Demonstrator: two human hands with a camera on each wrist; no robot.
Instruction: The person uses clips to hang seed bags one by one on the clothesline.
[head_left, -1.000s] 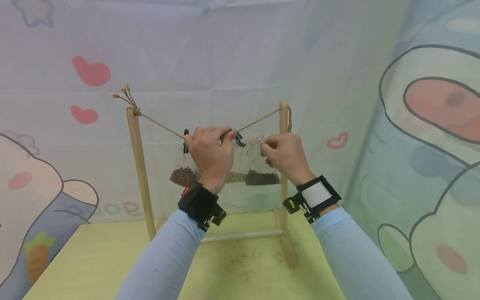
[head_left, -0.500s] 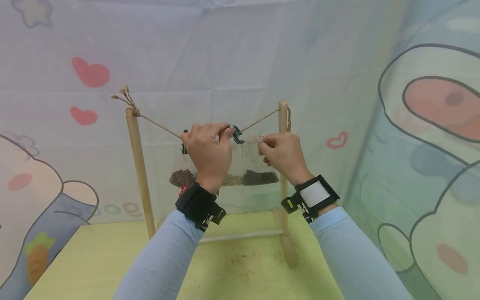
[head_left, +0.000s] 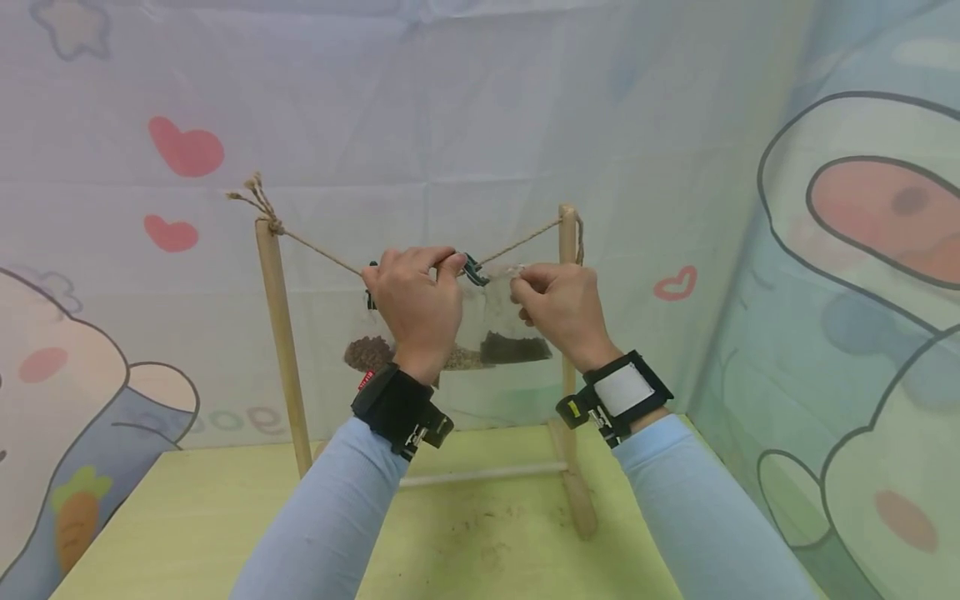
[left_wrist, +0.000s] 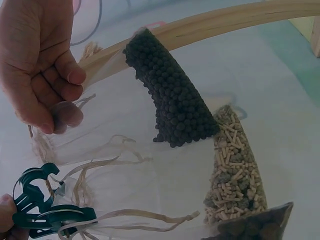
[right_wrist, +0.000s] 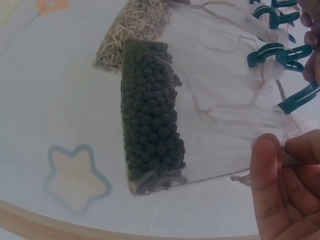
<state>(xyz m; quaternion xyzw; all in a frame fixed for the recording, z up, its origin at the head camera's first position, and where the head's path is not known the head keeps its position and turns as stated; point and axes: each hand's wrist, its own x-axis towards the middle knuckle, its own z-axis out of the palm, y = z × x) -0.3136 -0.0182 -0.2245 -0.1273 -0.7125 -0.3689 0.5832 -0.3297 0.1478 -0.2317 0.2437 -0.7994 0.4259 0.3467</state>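
Note:
My left hand (head_left: 418, 308) pinches a dark green clip (head_left: 474, 270) on the rope (head_left: 321, 252). To its right, my right hand (head_left: 566, 308) pinches the gathered top of a sheer mesh bag, whose lower end is filled with round black pellets (right_wrist: 150, 120). The bag's top edge is close to the clip, apart from it in the head view. Beside it hangs another sheer bag of pale stick-shaped pellets (left_wrist: 235, 165). A third bag holds brown lumps (head_left: 367, 353). Thin drawstrings (left_wrist: 150, 215) trail from the bags. My left hand hides part of the rope and other clips.
The rope sags between two wooden posts, one left (head_left: 283, 342) and one right (head_left: 567, 333). A white crossbar (head_left: 483, 475) runs low between them. The stand is on a yellow-green tabletop (head_left: 187, 508) with dark crumbs. A printed cloth (head_left: 480, 100) hangs behind.
My right hand has moved slightly left with the bag of black pellets, nearer the clip. The clip in my left hand has shifted and tilted; my left hand has stayed nearly in place.

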